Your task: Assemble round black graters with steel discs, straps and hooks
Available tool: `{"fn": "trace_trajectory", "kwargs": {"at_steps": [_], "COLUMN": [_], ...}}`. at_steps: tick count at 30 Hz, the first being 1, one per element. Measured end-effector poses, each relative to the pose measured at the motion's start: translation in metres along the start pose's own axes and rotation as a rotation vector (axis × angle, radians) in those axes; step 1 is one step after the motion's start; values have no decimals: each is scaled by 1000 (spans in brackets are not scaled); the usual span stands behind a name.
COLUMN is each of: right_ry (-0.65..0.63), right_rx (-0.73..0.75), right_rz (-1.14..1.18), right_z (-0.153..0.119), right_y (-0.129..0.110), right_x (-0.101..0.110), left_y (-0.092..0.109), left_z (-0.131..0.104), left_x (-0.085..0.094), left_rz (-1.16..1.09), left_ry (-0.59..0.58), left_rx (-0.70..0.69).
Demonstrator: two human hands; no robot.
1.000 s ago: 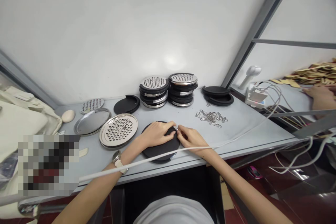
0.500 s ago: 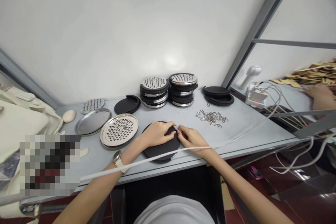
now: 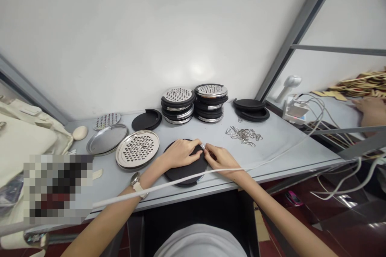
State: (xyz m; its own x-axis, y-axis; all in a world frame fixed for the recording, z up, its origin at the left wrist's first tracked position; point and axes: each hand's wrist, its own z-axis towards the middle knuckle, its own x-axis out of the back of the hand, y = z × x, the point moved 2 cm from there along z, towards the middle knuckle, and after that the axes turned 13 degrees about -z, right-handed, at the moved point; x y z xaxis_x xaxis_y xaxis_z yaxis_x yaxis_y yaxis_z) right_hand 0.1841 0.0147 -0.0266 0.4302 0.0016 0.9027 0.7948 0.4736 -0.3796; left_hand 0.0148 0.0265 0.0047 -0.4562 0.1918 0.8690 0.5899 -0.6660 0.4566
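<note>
Grey table [image 3: 211, 133], one: work surface. Black disc [image 3: 196, 164], one: flat near the front edge, presumably for easy reach. Left hand [image 3: 182, 153]: laid over the disc, seemingly steadying it; whether it also grips, cannot tell. Right hand [image 3: 221, 158]: pinching a small metal piece [image 3: 203, 146] at the rim, apparently for control.

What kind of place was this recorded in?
Probably a workshop or assembly area: stacks of black and perforated metal discs stand on the bench near a pile of metal clips, and another person's hand shows beside heaped flat pieces.
</note>
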Motion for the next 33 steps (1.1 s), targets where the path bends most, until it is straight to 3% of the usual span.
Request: {"fn": "trace_trajectory", "kwargs": {"at_steps": [25,33], "right_ry": [22,107], "right_rx": [-32,-54], "right_rz": [66,96], "right_z": [0,0], "right_y": [0,4], "right_x": [-2,-2], "left_y": [1,0], "left_z": [0,0], "left_x": [0,-2], "left_rz": [38,27], "left_ry": [-1,-7], "left_rx": [-9,-34]}}
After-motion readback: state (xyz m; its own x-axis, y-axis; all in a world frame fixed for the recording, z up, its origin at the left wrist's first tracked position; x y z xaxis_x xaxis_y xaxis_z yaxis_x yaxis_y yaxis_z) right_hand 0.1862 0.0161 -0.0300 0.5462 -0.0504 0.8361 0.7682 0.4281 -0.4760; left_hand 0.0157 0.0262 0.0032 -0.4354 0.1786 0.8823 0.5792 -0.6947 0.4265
